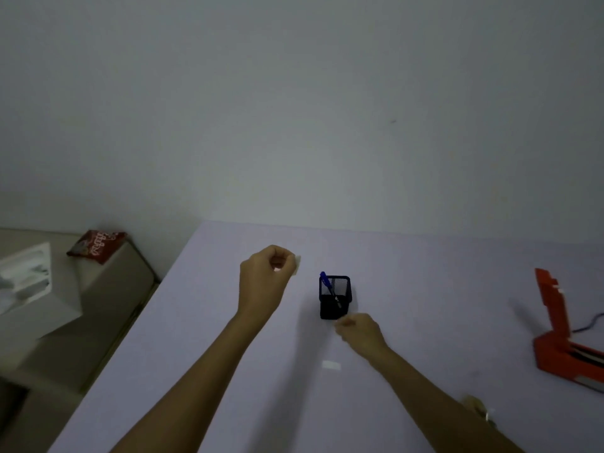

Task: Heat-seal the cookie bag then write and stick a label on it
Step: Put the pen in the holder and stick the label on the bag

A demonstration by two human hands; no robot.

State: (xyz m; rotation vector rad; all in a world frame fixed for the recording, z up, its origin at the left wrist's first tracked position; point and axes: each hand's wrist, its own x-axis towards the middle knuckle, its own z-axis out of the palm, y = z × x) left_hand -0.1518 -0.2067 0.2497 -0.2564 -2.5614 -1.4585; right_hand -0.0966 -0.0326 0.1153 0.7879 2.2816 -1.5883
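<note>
The cookie bag (96,246) lies off the bench (196,322), on a side surface past its left edge, label seemingly unstuck. Left hand (266,276) pinches a small pale slip (297,263), perhaps the label; right hand's (359,331) grip is curled, contents unclear. Pen (328,287) sits in its holder (335,297).

A pale lilac table (425,289) is seen filling the lower right of the frame, its far edge set against a plain grey-white wall (294,93). A beige cabinet (108,299) is placed at the left of the frame, just beside the table's left edge. On it, at the far left, a white moulded packaging insert (29,276) is laid on a white box (45,315). A thin dark cable (588,323) is seen at the right edge of the frame, lying on the table.
</note>
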